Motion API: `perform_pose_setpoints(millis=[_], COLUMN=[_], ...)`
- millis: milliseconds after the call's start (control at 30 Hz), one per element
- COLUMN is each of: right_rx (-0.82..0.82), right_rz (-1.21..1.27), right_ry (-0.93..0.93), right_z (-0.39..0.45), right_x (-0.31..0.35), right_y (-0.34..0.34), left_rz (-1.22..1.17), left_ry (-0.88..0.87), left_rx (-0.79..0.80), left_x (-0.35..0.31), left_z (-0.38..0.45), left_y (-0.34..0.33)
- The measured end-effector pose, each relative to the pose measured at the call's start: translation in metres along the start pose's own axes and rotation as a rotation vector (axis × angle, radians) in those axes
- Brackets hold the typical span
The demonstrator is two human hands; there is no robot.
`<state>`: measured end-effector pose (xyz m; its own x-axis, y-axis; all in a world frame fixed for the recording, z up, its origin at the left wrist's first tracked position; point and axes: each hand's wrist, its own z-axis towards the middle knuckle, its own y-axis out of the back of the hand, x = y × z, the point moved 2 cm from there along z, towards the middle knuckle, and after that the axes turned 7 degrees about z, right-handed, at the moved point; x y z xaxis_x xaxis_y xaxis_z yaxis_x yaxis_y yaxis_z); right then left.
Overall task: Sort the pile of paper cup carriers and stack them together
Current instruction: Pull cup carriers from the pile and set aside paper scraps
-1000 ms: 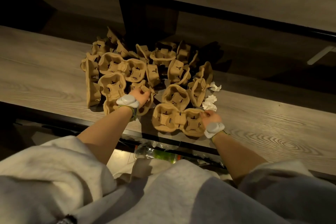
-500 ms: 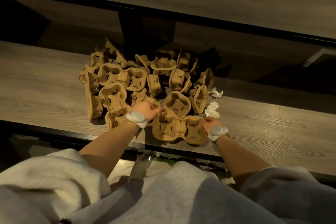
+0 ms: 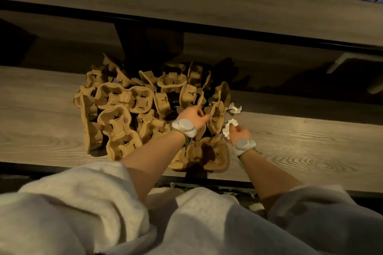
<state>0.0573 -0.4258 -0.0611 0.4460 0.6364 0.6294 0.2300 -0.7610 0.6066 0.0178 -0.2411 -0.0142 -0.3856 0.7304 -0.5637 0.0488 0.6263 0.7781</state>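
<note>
To the far left of both hands, a loose pile of brown paper cup carriers [image 3: 124, 105] was spread over the wooden bench [image 3: 310, 151], most of them tipped at odd angles, some on edge, none nested. A two-cup carrier [image 3: 124, 97] lay open-side up at the left of the pile, well apart from the left hand [image 3: 193, 117]. That hand, with a pale wrist device [image 3: 184, 127] strapped behind it, was reached into the right part of the pile; its fingers were curled and appeared to pinch the edge of an upright carrier [image 3: 216, 117] just to its right, though the exact contact was hard to make out in the dim light. Below and between the two forearms, a four-cup carrier [image 3: 207, 154] was set flat at the near edge of the bench, touched by neither hand. Further right, the right hand [image 3: 240, 133] was held with fingers curled around a crumpled white tissue [image 3: 229, 127], and a second tissue scrap [image 3: 235, 108] lay just beyond it on the bench.

The sorting was judged to be at an early step: one carrier seemed to serve as the base of a stack, and the pile was almost whole. The next move would call for the upright carrier to be lifted free, turned open-side up, matched by shape to the base and nested into it, while the tissue would need to be set aside.
</note>
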Motion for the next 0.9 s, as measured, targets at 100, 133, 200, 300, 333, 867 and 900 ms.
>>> perform_pose_setpoints(millis=[100,133,200,300,333,867,900], right_rx=[-0.012,-0.010,-0.012,-0.008,-0.003,0.100,0.101], right_rz=[0.029,0.043,0.063,0.067,0.049,-0.007,-0.028], right_ry=[-0.014,-0.016,-0.018,-0.027,-0.025,0.035,0.043], right_z=[0.005,0.007,0.010,0.018,0.019,0.034,0.035], right_x=[-0.008,-0.011,-0.017,-0.021,-0.020,0.024,0.029], right_y=[0.007,0.010,0.016,0.023,0.025,0.022,0.022], left_rz=[0.076,0.104,0.181,0.299,0.325,0.059,0.039], left_ry=[-0.005,-0.009,-0.013,-0.008,0.005,0.110,0.115], left_rx=[0.007,0.009,0.006,-0.019,-0.012,-0.089,-0.083], left_x=[-0.017,-0.022,-0.028,-0.033,-0.031,-0.015,-0.012], left_z=[0.009,0.012,0.016,0.024,0.027,0.062,0.063], left_y=[-0.011,-0.015,-0.019,-0.021,-0.021,0.026,0.028])
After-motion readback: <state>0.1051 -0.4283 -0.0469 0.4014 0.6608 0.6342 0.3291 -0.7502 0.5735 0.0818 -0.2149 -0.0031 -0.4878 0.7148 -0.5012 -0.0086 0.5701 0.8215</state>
